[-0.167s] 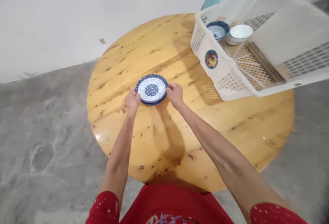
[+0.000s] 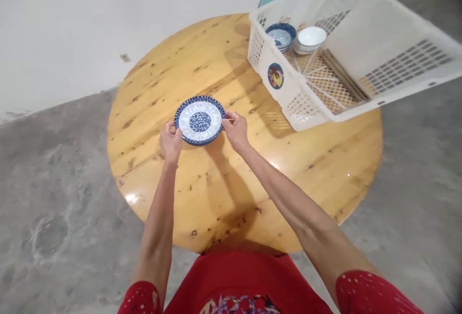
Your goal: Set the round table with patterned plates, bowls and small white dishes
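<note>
A round wooden desk point(image 2: 144, 112) is overlooked by the camera, and a white basket point(image 2: 288, 90) is set across its two o'clock edge. A blue-and-white plate point(image 2: 200, 121) is held towards ten o'clock from the desk's middle, apparently clear of the wood. Its rim is pinched closely between thumb and fingers by each grip: left hand point(image 2: 171, 143) near eight o'clock, right hand point(image 2: 235, 130) at three. The plate is best kept level, with pressure shared evenly. Compared with the earlier frame, it looks larger against the desk, seemingly raised, and the lower second rim is less distinct.
</note>
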Motion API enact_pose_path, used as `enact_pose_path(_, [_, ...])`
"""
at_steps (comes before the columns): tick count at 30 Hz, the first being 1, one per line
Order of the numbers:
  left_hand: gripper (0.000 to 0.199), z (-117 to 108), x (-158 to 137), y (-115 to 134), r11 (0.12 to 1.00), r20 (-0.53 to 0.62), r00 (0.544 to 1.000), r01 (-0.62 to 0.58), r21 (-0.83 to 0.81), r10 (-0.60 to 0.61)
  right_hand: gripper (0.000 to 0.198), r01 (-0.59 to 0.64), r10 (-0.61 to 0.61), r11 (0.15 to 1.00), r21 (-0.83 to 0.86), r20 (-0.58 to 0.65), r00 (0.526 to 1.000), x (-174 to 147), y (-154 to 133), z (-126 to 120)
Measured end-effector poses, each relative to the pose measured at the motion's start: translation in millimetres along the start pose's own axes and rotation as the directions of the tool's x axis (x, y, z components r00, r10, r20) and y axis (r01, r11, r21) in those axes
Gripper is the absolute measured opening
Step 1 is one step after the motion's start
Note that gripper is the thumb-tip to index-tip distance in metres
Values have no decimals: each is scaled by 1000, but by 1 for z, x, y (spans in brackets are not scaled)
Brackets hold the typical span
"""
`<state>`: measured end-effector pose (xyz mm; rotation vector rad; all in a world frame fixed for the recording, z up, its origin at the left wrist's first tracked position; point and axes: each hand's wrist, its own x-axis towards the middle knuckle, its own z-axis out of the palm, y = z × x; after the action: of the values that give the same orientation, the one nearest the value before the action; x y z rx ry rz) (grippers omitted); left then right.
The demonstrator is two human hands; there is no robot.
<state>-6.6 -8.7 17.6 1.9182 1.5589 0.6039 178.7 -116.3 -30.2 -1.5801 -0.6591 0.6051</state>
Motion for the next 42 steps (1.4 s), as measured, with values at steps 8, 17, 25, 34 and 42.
enact_pose_path(8, [9,-7,-102,-4,987,262,953,-127,-102,150,37,-142,159,982,121,-153,975,-119,-12,-69])
enact_pose_path(17, [12,27,-230,-34,994,579,813,2,-106,60,37,-371,374,926,65,-290,881,-263,24,-137])
enact_pose_path(25, [11,48,-248,-30,998,588,806,-56,-31,64,38,-344,336,938,36,-324,884,-271,54,-163])
enact_pose_path(34, [8,68,-233,-17,993,519,850,-116,18,90,36,-301,274,951,-69,-265,925,-229,65,-175])
enact_pose_path(42, [6,68,-236,-24,993,489,870,-99,56,60,35,-272,253,961,-56,-226,941,-228,69,-168])
